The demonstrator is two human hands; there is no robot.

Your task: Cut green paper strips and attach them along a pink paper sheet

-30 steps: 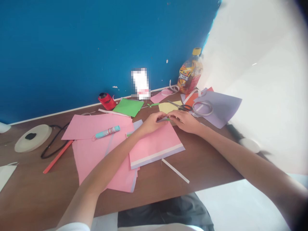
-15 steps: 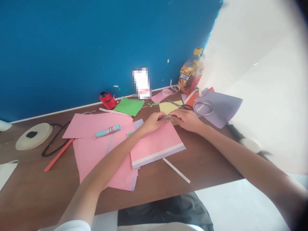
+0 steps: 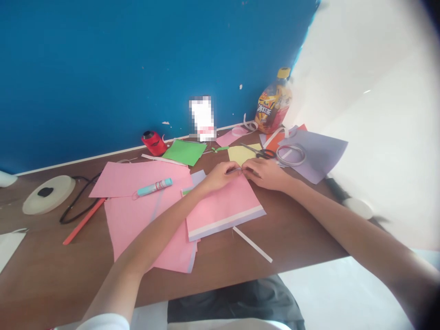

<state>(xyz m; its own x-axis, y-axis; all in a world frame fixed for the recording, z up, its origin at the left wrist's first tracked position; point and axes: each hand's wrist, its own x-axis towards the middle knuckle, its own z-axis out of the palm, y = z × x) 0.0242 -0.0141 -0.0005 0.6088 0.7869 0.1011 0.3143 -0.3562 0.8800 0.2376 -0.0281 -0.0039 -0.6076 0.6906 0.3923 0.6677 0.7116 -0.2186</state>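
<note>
Pink sheet, banded white and lavender along its near edge, is lying aslant on the brown table, overlapping larger pink papers at nine o'clock (sheet as clock centre, twelve toward the blue wall). Left hand is working at its twelve, forearm crossing the sheet's left side; right hand is coming in from two. Fingertips are meeting at the far edge. Left thumb and forefinger seem to be pinching that edge, a thin lavender sliver showing between them; right fingers are bending close together, though cannot tell what, if anything, they are gripping. Change over the last half second: the small green bit is no longer showing between the hands, right fingers apparently covering its spot. Reading: effort is centring on this one spot, probably fine pressing or aligning, the sheet hardly shifting. Yellow paper and scissors are lying just beyond the hands, around one o'clock; a loose white strip is lying untouched at five.
</note>
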